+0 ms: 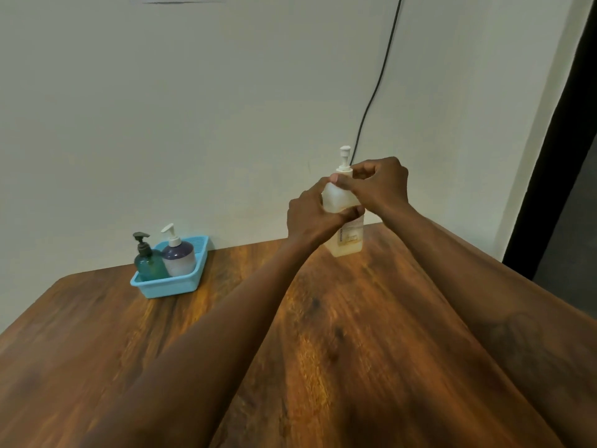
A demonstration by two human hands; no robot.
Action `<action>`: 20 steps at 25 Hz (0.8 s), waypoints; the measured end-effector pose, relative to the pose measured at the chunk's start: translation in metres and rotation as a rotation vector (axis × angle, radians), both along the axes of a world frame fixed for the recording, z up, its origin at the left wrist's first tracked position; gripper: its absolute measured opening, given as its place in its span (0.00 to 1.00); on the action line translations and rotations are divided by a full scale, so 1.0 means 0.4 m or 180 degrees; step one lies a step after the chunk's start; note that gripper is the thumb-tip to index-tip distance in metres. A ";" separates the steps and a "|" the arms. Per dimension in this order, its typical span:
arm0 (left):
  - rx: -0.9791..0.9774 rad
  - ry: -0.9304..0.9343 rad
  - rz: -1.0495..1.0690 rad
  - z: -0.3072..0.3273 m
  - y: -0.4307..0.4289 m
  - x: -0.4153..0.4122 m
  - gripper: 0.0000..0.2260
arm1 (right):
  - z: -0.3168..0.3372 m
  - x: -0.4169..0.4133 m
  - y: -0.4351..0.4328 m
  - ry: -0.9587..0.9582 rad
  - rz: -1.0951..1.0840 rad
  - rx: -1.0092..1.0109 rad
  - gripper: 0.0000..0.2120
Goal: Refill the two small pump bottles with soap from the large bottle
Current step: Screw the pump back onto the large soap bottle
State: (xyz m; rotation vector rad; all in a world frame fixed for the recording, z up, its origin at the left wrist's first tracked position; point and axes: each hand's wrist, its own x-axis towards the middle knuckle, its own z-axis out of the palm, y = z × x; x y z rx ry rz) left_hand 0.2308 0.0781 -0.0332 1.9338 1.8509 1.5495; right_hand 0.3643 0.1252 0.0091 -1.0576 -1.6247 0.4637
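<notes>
While upright, large bottle point(340, 199) in hands point(310, 218) point(382, 185)

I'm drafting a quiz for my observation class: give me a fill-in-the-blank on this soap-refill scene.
1. The teal bottle and the purple bottle stand in a ____ basket.
2. The left hand grips the large bottle by its body, while the right hand grips the collar of its ____.
3. The teal bottle's pump is dark; the purple bottle's is ____.
Missing words: blue; pump; white.
</notes>
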 end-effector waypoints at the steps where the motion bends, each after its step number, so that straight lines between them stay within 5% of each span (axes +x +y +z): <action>1: -0.0135 0.0088 -0.0004 0.002 0.040 0.005 0.33 | -0.008 0.011 0.040 -0.0037 -0.0017 0.0011 0.20; 20: -0.1000 -0.0066 0.0162 -0.157 0.650 0.033 0.24 | -0.228 -0.001 0.649 0.0016 -0.0036 -0.0464 0.19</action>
